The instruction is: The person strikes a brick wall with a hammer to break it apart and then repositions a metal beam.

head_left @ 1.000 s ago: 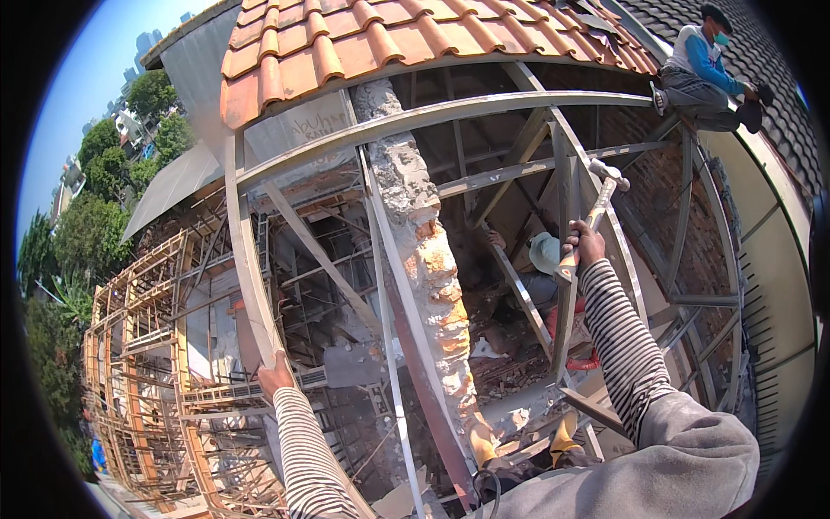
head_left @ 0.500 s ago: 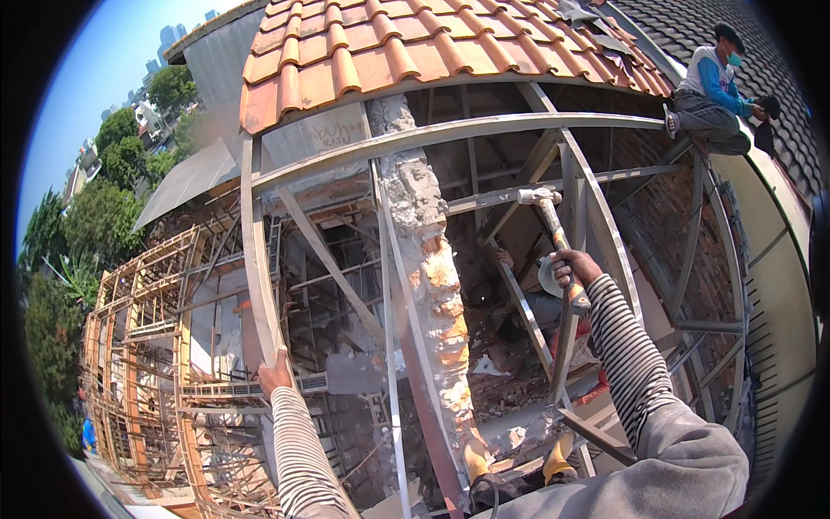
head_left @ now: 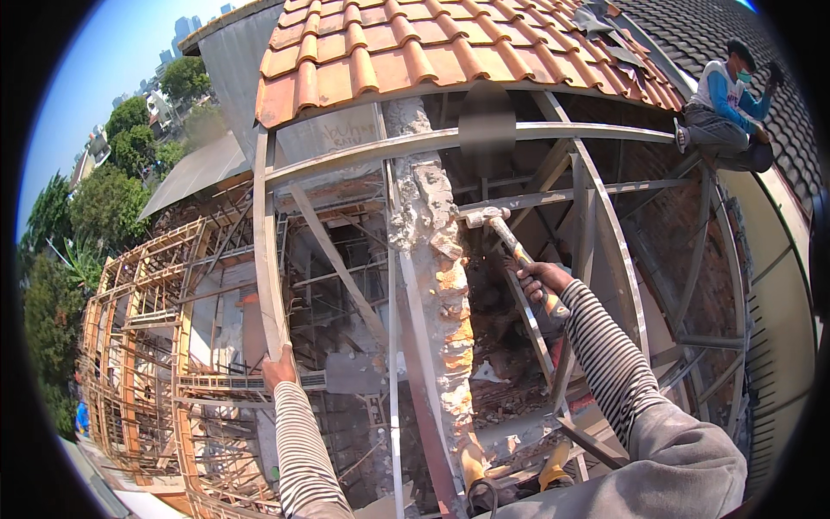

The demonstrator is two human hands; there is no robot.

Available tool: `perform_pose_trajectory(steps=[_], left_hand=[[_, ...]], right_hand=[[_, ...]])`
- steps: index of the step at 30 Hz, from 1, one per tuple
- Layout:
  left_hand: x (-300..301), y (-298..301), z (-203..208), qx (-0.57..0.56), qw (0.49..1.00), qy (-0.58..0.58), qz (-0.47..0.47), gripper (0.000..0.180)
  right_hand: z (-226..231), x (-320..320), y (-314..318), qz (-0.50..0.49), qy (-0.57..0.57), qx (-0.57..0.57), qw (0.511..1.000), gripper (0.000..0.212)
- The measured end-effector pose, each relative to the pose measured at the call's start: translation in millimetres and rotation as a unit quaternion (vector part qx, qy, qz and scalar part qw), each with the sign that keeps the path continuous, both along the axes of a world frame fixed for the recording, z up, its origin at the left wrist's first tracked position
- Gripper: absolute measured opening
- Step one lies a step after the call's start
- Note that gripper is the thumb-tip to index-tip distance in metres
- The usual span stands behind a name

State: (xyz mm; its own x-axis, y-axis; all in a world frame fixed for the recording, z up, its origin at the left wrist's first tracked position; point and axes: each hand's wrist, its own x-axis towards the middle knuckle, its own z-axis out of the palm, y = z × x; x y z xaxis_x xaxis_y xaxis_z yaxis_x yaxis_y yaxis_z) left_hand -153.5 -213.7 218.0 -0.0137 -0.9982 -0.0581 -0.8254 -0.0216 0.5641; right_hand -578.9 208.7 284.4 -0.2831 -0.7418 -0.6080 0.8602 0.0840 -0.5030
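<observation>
My right hand point(head_left: 543, 283) grips the handle of a hammer point(head_left: 516, 245) whose pale, blocky head is tilted up and to the left. That head is close to the right edge of a broken masonry wall point(head_left: 425, 203); whether they touch I cannot tell. Rough plaster and orange brick show along the wall. My left hand point(head_left: 278, 368) is closed round a roof-frame beam point(head_left: 265, 233) at the left. Below me, my yellow boots point(head_left: 471, 463) are beside the wall's near end.
Orange roof tiles point(head_left: 372, 69) lie beyond a metal crossbeam point(head_left: 363, 156). A masked person point(head_left: 722, 108) sits at the roof edge on the right. Bamboo scaffolding point(head_left: 143, 320) stands lower left. Rubble point(head_left: 510, 398) lies far below between the metal trusses. A dark blurred patch covers part of the crossbeam.
My right hand has swung the hammer left and slightly down, bringing its head closer to the wall. My left hand keeps its hold. The seated person has raised a hand.
</observation>
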Motion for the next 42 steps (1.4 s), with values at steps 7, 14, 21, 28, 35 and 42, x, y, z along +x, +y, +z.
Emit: perform_pose_trajectory(steps=[7,14,21,28,35,42], left_hand=[[-0.1,-0.2,4.7,0.009,1.0,-0.017,0.013,0.079],[-1.1,-6.1,-2.8,0.007,1.0,-0.029,0.001,0.081],[9.1,-15.9,-20.2,-0.009,1.0,0.023,-0.004,0.077],[-5.0,0.6,1.9,-0.004,1.0,-0.029,0.008,0.067],[7.9,-11.7,-8.5,-0.013,1.0,-0.018,0.001,0.068],[-2.6,0.3,2.3,0.01,1.0,-0.022,-0.005,0.067]], right_hand=[[18.1,-19.2,21.8,-0.208,0.118,0.061,0.969,0.01],[-17.3,12.9,4.6,-0.157,0.034,-0.018,0.987,0.008],[-16.3,26.4,3.6,-0.164,0.085,0.05,0.981,0.008],[-20.6,-3.1,-31.7,-0.262,0.124,0.034,0.956,0.01],[33.9,9.8,-28.2,0.009,0.125,0.015,0.992,0.009],[47.1,-16.4,-3.4,-0.25,0.196,0.01,0.948,0.008]])
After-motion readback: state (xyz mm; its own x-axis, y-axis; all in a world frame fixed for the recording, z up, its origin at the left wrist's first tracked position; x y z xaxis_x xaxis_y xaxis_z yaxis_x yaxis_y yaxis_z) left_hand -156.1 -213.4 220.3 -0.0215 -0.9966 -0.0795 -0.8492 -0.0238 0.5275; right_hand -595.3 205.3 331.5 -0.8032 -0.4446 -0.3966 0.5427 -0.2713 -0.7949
